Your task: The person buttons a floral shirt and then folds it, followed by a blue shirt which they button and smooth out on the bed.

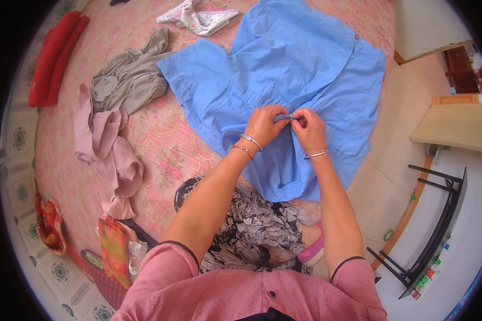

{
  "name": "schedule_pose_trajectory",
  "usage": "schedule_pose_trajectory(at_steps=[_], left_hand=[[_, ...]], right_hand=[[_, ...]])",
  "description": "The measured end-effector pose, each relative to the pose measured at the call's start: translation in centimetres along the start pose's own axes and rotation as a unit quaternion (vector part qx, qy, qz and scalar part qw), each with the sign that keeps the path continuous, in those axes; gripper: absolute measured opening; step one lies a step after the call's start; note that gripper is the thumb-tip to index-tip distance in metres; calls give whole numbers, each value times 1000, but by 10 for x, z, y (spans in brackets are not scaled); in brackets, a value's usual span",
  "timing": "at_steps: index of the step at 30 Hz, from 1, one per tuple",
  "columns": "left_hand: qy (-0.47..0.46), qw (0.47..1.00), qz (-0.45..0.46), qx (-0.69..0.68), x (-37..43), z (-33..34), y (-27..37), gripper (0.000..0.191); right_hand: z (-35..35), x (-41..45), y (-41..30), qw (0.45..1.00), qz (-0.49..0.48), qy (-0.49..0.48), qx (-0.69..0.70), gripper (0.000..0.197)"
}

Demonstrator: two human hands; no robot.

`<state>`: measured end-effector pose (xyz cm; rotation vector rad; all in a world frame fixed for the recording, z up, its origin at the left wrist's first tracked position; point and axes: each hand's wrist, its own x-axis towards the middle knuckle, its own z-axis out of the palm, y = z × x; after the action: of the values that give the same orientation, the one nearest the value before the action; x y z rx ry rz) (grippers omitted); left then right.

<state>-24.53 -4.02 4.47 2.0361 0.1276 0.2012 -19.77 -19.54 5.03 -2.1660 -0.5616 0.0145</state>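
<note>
A blue button-front shirt (289, 60) lies spread and rumpled on a pink floral bedcover (164, 148). My left hand (265, 125) pinches a folded edge of the shirt near its middle. Fingertip to fingertip with it, my right hand (309, 128) grips the same edge at a small pale thing, perhaps a button. The fingers hide most of that spot. Between and below my hands the lower part of the shirt hangs in folds, close to my patterned black-and-white trousers (249, 220).
Left of the shirt lie a grey garment (132, 76) and a pale pink garment (108, 148). A white printed cloth (203, 20) lies beyond. Red folded fabric (56, 60) rests at the far left. On the right are the tiled floor (377, 176) and a black-legged table (438, 220).
</note>
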Motion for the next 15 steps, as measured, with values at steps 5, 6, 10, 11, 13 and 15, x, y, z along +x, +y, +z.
schedule_pose_trajectory(at_steps=[5, 6, 10, 11, 13, 15], left_hand=[[26, 998, 48, 35, -2, 4, -8, 16], [39, 996, 71, 45, -2, 5, -8, 15], [37, 996, 53, 61, -3, 5, -3, 14], [38, 996, 40, 76, -4, 5, 0, 14], [42, 994, 26, 93, -6, 5, 2, 14], [65, 990, 41, 116, -6, 7, 2, 12]], right_hand=[[4, 1, 1, 999, 6, -5, 38, 11], [4, 1, 1, 999, 7, -5, 37, 11], [7, 3, -2, 998, 18, 0, 57, 11], [7, 3, -4, 998, 15, 1, 53, 10], [12, 3, -4, 998, 21, 0, 53, 11], [14, 4, -4, 998, 27, 0, 52, 11]])
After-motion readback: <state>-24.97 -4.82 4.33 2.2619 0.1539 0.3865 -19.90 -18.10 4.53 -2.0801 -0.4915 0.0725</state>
